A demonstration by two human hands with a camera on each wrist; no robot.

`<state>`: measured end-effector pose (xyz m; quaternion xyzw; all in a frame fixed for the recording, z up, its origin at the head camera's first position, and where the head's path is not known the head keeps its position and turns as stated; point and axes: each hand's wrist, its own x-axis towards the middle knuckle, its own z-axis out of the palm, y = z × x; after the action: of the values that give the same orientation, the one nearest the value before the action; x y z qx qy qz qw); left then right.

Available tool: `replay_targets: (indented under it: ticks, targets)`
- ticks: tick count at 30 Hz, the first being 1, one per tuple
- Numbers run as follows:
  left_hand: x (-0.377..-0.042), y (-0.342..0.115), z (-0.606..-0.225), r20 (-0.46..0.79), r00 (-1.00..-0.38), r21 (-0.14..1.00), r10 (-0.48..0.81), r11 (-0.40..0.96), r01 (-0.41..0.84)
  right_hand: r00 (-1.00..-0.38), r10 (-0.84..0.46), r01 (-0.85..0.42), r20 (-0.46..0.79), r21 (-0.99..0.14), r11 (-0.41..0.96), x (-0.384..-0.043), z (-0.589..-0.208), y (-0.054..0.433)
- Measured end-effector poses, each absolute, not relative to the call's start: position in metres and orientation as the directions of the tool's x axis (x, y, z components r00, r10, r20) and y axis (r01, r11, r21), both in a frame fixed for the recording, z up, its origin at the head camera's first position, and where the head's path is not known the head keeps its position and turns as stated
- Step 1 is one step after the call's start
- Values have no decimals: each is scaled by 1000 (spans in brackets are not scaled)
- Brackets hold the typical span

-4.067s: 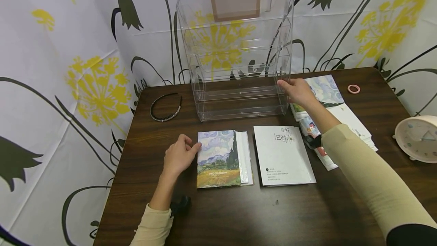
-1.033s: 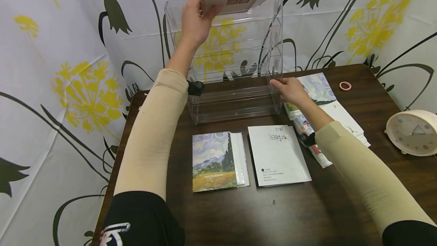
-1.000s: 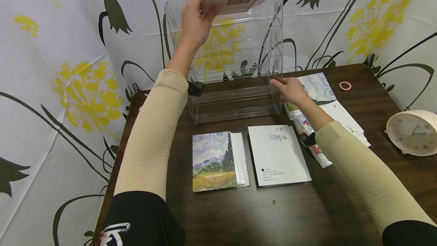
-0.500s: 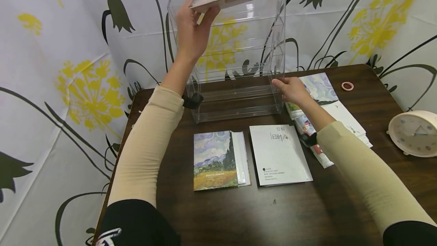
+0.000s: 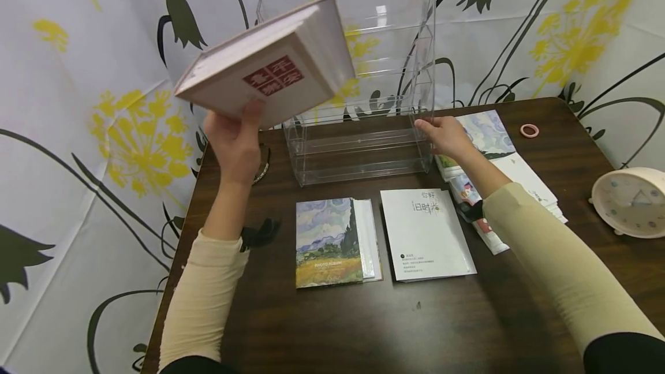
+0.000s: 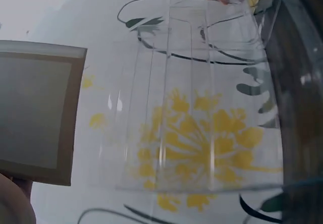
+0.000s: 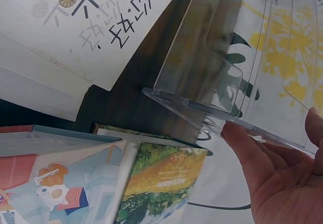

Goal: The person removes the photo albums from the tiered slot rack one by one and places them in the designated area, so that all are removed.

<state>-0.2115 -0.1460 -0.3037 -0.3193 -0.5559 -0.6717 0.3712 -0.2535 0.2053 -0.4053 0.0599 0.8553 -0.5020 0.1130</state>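
Observation:
A thick beige album (image 5: 291,82) with red printed characters on its cover hangs tilted in the air, left of and in front of the clear acrylic rack (image 5: 363,175). My left hand (image 5: 236,146) grips its lower edge, thumb on the cover. In the left wrist view only part of the album (image 6: 35,108) shows. My right hand (image 5: 448,138) holds the rack's right side panel. The right wrist view shows that hand (image 7: 282,183) with thumb and fingers at the panel's edge. The rack stands upright at the back of the table.
A landscape-painted photo album (image 5: 328,242) and a white album (image 5: 428,235) lie in front of the rack. Right of it are stacked albums (image 5: 488,134), a pink ring (image 5: 529,130) and a cream clock (image 5: 631,201). A headband (image 5: 264,169) is partly hidden behind the left hand.
My left hand went from beside the painted album up to the rack's top, lifted the beige album out, then brought it down and left. My right hand stayed on the rack.

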Motion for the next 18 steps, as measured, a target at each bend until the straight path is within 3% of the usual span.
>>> replay_targets:
  ticks: [5, 10, 14, 18]
  targets:
    - [-170, -192, -340, 705, -678, 664, -208, -142, 734, -967, -10, 216, -254, -843, 493, -254, -406, 204]
    - [-128, -236, -381, 536, -807, 817, -247, -89, 570, -969, -14, 209, -248, -844, 494, -253, -406, 206]
    - [-102, -267, -406, 264, -905, 956, -332, -30, 290, -967, -14, 216, -255, -843, 493, -252, -405, 205]
    - [-85, -288, -420, -58, -922, 994, -383, 62, -88, -967, -15, 217, -256, -848, 484, -252, -404, 205]
